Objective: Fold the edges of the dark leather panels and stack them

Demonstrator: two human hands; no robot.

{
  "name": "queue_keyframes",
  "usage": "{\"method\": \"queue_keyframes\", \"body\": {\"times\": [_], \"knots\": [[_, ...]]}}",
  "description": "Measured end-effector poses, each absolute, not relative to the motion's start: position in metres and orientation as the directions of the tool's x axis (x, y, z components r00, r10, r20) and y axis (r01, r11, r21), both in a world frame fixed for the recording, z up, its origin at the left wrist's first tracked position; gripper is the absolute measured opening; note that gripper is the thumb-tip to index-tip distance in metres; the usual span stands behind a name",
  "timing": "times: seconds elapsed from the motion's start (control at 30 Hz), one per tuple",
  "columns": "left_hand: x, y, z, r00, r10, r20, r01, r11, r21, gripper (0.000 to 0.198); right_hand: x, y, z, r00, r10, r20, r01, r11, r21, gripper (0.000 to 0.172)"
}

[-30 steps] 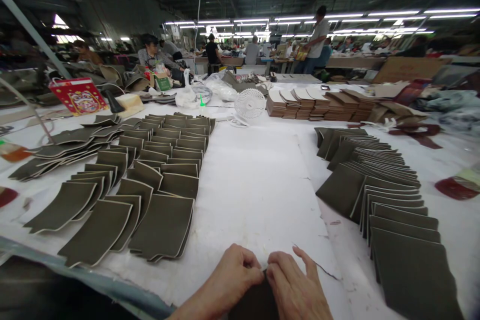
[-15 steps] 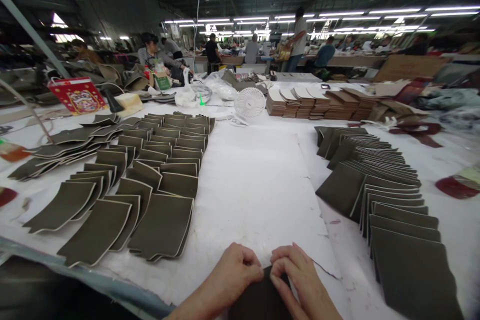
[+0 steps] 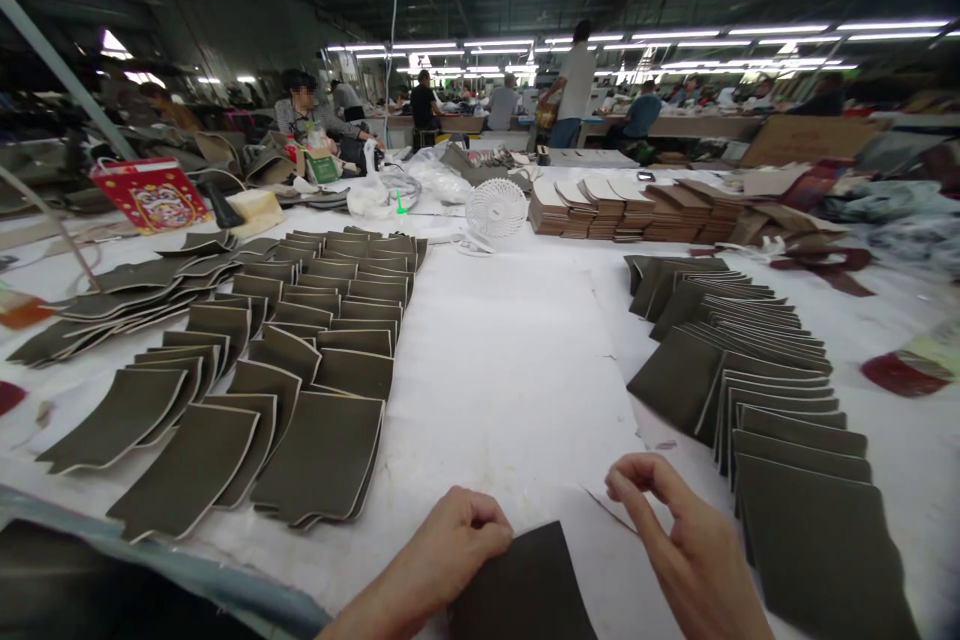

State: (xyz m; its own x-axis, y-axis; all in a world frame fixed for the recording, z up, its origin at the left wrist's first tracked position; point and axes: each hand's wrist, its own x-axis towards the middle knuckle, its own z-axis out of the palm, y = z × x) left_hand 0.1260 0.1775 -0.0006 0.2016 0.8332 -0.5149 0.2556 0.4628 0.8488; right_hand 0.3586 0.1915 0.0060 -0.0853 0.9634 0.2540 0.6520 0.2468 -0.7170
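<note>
My left hand (image 3: 461,545) pinches the upper left corner of a dark olive panel (image 3: 525,590) at the bottom centre. Off the panel's right side, my right hand (image 3: 671,530) is raised with thumb and forefinger pressed together. Whether anything is between those fingertips is too small to tell; a thin dark curved line (image 3: 611,510) shows on the white surface just beside them. Overlapping rows of dark olive panels with pale edges (image 3: 319,455) lie on the left. On the right, a fanned row of similar panels (image 3: 817,530) runs away from me.
A white round fan (image 3: 496,208) stands at the far middle. Beside it are stacks of brown and white pieces (image 3: 630,210). A red bag (image 3: 154,195) and plastic bags (image 3: 371,192) sit further left. People work at tables behind.
My right hand has let go of the panel's upper edge and moved right. My left hand keeps its hold, and more of the panel shows. The view has shifted slightly.
</note>
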Motion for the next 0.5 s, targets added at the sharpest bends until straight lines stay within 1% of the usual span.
{"method": "queue_keyframes", "body": {"times": [0.1, 0.13, 0.17, 0.23, 0.27, 0.3, 0.33, 0.37, 0.4, 0.43, 0.47, 0.5], "knots": [[0.123, 0.178, -0.002, 0.194, 0.827, -0.527, 0.241, 0.481, 0.843, 0.022, 0.357, 0.191, 0.013, -0.175, 0.954, 0.245, 0.530, 0.300, -0.793, 0.023], [0.123, 0.178, -0.002, 0.189, 0.826, -0.531, 0.236, 0.487, 0.841, 0.022, 0.357, 0.191, 0.018, -0.162, 0.950, 0.267, 0.463, 0.312, -0.829, 0.022], [0.122, 0.179, -0.002, 0.183, 0.824, -0.537, 0.231, 0.494, 0.838, 0.022, 0.359, 0.191, 0.024, -0.097, 0.947, 0.307, 0.387, 0.320, -0.865, 0.020], [0.121, 0.179, -0.001, 0.178, 0.818, -0.547, 0.217, 0.510, 0.833, 0.023, 0.363, 0.193, 0.038, 0.149, 0.909, 0.388, 0.253, 0.345, -0.904, 0.015], [0.121, 0.179, 0.000, 0.181, 0.815, -0.550, 0.210, 0.515, 0.831, 0.023, 0.366, 0.193, 0.044, 0.259, 0.871, 0.418, 0.228, 0.366, -0.902, 0.019], [0.120, 0.179, 0.002, 0.186, 0.813, -0.552, 0.204, 0.517, 0.831, 0.023, 0.367, 0.194, 0.049, 0.302, 0.842, 0.447, 0.246, 0.384, -0.890, 0.021], [0.119, 0.179, 0.004, 0.193, 0.812, -0.551, 0.200, 0.517, 0.832, 0.023, 0.366, 0.194, 0.051, 0.258, 0.838, 0.481, 0.299, 0.404, -0.864, 0.019], [0.117, 0.179, 0.006, 0.201, 0.813, -0.547, 0.198, 0.513, 0.835, 0.022, 0.363, 0.194, 0.050, 0.124, 0.855, 0.504, 0.368, 0.432, -0.823, 0.015], [0.115, 0.179, 0.007, 0.208, 0.815, -0.541, 0.198, 0.506, 0.839, 0.021, 0.359, 0.193, 0.047, -0.074, 0.865, 0.496, 0.424, 0.477, -0.770, 0.012], [0.113, 0.178, 0.009, 0.216, 0.818, -0.534, 0.199, 0.498, 0.844, 0.020, 0.352, 0.192, 0.041, -0.284, 0.843, 0.456, 0.442, 0.537, -0.718, 0.012], [0.111, 0.178, 0.010, 0.223, 0.820, -0.528, 0.200, 0.491, 0.848, 0.019, 0.344, 0.191, 0.034, -0.453, 0.794, 0.406, 0.430, 0.593, -0.681, 0.017], [0.109, 0.178, 0.010, 0.231, 0.820, -0.524, 0.201, 0.486, 0.850, 0.018, 0.336, 0.190, 0.025, -0.562, 0.737, 0.376, 0.400, 0.640, -0.656, 0.022]]}}
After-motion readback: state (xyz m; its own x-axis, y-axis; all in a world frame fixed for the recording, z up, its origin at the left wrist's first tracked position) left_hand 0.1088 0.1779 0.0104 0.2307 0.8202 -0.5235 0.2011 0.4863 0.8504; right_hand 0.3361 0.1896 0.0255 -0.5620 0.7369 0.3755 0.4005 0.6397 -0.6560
